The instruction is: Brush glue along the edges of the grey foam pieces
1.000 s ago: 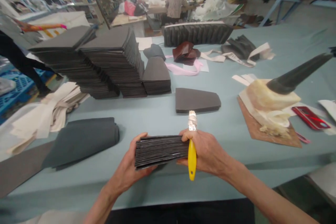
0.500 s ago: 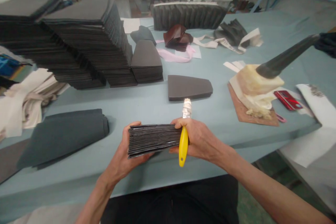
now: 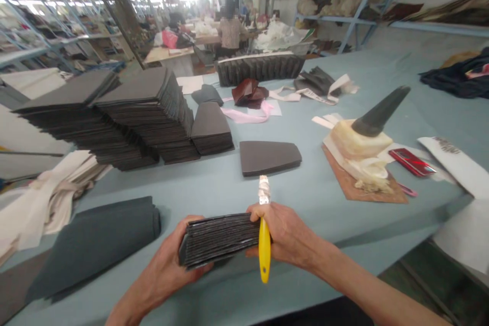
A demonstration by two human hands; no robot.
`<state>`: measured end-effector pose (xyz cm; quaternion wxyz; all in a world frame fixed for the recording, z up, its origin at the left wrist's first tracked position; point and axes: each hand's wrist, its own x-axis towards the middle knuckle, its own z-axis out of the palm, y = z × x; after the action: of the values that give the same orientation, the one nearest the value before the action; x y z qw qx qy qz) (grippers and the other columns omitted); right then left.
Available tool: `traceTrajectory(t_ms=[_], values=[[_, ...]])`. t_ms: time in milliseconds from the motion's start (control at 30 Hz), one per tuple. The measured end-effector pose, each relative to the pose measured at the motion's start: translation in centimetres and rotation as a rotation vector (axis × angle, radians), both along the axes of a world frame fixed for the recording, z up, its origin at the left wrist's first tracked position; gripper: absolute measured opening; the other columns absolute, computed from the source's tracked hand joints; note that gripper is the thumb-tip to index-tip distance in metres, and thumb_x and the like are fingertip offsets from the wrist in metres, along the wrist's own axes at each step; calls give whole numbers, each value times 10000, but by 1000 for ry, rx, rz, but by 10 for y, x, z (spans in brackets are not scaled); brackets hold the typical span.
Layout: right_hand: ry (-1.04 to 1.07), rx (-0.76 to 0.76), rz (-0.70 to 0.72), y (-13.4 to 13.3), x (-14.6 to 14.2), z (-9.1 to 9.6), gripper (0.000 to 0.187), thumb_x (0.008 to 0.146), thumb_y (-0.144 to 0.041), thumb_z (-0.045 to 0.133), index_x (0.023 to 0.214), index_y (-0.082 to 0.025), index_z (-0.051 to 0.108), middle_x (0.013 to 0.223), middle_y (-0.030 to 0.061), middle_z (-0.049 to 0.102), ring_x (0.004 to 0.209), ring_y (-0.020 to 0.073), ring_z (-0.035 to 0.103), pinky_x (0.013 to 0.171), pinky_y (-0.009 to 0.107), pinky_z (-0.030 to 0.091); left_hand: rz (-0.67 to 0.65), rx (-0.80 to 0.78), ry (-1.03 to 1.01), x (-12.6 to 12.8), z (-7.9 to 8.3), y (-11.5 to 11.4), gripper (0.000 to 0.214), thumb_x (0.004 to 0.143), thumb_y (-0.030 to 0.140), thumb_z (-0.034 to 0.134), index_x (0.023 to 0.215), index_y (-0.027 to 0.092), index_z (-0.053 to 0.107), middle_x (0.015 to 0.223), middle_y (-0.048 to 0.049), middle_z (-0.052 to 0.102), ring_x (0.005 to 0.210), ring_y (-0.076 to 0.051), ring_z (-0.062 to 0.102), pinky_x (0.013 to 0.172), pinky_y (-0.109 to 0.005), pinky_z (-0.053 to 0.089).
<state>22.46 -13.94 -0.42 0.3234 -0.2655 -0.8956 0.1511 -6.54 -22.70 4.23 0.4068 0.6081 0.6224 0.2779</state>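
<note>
Between my two hands is a stack of dark sheets, its layered edges turned up toward me. My left hand wraps around the stack's left end. At the right end, my right hand grips the stack and also holds a paintbrush with a yellow handle. The brush's pale, coated head points away from me, over the table. Just beyond it lies a short pile of grey tapered sheets. Parts of my fingers are hidden beneath the stack.
Tall stacks of dark sheets and a folded dark green cloth occupy the left. On the right stand a glue-crusted block with a black cone and a red phone. A person is far back.
My view has tilted up, bringing more of the workshop into sight. Both hands keep hold of the stack, whose left end now looks slightly turned. The brush remains in my right hand.
</note>
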Motion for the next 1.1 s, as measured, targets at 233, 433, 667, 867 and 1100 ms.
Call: traceTrajectory(t_ms=[233,433,667,867,1100], values=[[-23,-28,7,4,1,0,700,720,-451,991,1179,-219,517,1103,118,791,884,276,784,756,395,608,-15,48,38,-2,-8,6,515,805,464,801,1231,218,649,1122,-67,766,1016,-261,728,907,-339,627],[-34,-52,-26,4,0,-1,682,738,-529,968,1166,-214,540,1047,99,790,841,264,776,734,373,588,-19,43,106,-21,11,6,857,670,509,926,1404,219,592,1329,-121,727,1257,-342,692,1180,-493,532],[-23,-18,-39,3,0,-1,701,694,-471,1000,1158,-226,535,1035,78,781,844,261,769,736,362,580,-257,291,539,15,82,24,1130,550,721,971,1495,250,569,1508,-158,638,1403,-426,598,1274,-599,431],[23,48,-35,4,-4,-3,723,667,-459,1011,1137,-232,511,944,43,758,794,253,760,691,341,563,-483,168,893,88,94,46,720,614,306,958,1271,146,711,1245,-202,753,1190,-452,713,1120,-633,550],[25,21,-14,7,-7,-3,688,695,-517,987,1120,-238,524,910,14,740,777,228,745,688,321,543,-317,129,652,25,87,29,957,688,551,930,1526,281,554,1496,-118,664,1324,-371,677,1105,-465,580]])
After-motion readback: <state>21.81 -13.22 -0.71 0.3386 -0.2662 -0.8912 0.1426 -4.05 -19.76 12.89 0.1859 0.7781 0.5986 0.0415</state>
